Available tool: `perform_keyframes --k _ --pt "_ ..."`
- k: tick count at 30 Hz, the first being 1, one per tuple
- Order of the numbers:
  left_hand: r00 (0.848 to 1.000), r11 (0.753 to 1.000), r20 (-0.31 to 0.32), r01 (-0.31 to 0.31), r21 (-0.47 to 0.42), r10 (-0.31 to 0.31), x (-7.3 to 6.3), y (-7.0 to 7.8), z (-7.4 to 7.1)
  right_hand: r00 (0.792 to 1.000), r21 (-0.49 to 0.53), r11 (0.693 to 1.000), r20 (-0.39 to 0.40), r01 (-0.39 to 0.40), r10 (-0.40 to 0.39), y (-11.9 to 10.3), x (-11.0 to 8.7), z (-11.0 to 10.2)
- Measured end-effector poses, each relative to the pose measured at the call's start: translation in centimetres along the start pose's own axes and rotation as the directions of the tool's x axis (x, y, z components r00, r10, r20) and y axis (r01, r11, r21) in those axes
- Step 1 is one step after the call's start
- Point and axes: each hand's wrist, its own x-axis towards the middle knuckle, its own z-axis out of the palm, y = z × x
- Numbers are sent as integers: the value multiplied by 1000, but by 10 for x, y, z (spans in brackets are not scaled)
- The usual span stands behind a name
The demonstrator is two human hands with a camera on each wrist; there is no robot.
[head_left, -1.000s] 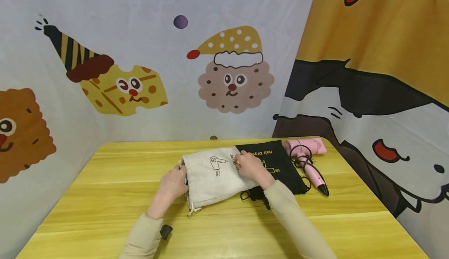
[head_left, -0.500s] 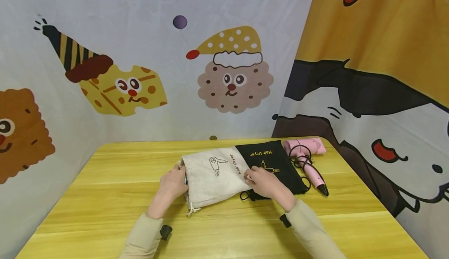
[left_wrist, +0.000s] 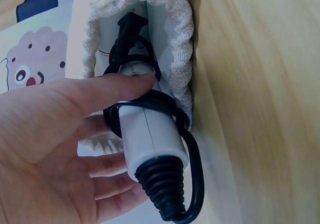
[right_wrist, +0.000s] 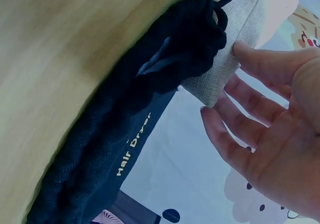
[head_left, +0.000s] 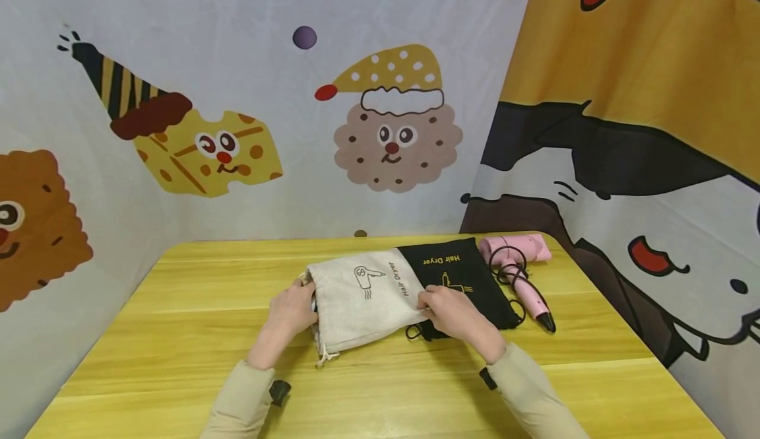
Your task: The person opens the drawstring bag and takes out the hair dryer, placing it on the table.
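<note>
A cream drawstring bag (head_left: 356, 313) printed "Hair Dryer" lies in the middle of the table, its mouth toward the left. My left hand (head_left: 292, 307) is at that mouth, gripping the white handle of a hair dryer (left_wrist: 147, 136), thumb on top and fingers behind. A black cord (left_wrist: 197, 169) is looped round the handle, and its plug (left_wrist: 131, 26) sits inside the bag. The rest of the dryer is hidden by the cloth. At the bag's closed end, my right hand (head_left: 457, 310) pinches the near corner between thumb and fingers.
Under the cream bag's right end lies a black "Hair Dryer" drawstring bag (head_left: 489, 297). To its right is a pink hair dryer (head_left: 528, 294) wrapped in its black cord. A printed cloth (head_left: 267, 214) hangs behind the wooden table (head_left: 196, 300).
My right hand has moved from the lettering on the cream bag down and right to its near corner, now pinching it. The left hand and the bags have stayed nearly still.
</note>
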Motion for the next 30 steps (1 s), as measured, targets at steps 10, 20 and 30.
perform_keyframes --k 10,20,30 --pt "999 1000 34 -18 7 17 1 -3 -4 999 -2 999 9 -32 32 4 3 -2" --pt "997 1000 75 -27 2 27 0 -12 -11 998 23 998 20 -58 57 7 1 -1" --pt "997 999 65 -49 -17 50 -4 -16 -13 995 76 994 71 -74 68 8 2 -4"
